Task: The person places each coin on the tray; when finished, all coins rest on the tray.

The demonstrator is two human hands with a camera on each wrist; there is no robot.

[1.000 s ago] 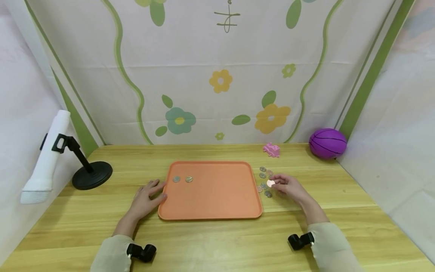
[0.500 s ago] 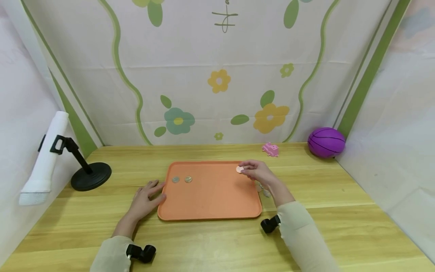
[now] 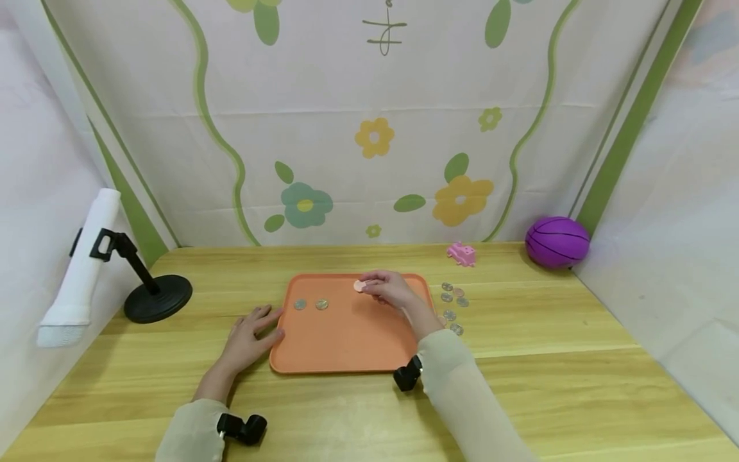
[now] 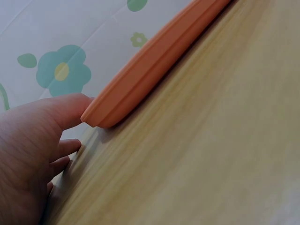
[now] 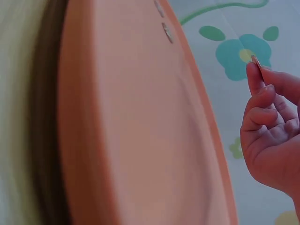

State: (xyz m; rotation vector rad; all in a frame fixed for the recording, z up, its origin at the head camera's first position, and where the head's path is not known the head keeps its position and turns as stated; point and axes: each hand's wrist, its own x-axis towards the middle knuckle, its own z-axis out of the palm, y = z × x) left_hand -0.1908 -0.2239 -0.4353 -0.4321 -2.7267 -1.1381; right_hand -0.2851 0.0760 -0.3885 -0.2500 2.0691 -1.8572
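My right hand (image 3: 391, 290) pinches a copper-coloured coin (image 3: 360, 286) between thumb and fingertips, over the back of the orange tray (image 3: 352, 346). The right wrist view shows that coin (image 5: 257, 65) edge-on, above the tray's surface. Two coins lie in the tray at back left: a silver coin (image 3: 300, 305) and a yellowish coin (image 3: 321, 304). My left hand (image 3: 247, 343) rests at the tray's left edge, fingers spread, thumb and a fingertip at the rim. In the left wrist view the thumb of the left hand (image 4: 42, 126) meets the tray's corner (image 4: 101, 117).
Several silver and copper coins (image 3: 450, 315) lie on the wooden table (image 3: 323, 417) just right of the tray. Behind them sits a pink toy (image 3: 462, 254), with a purple ball (image 3: 557, 242) at back right. A white microphone-shaped object (image 3: 81, 269) on a black stand (image 3: 158, 298) is at left.
My right hand has lifted the copper coin from the group at right and carried it left over the tray. The left hand has stayed at the tray's edge.
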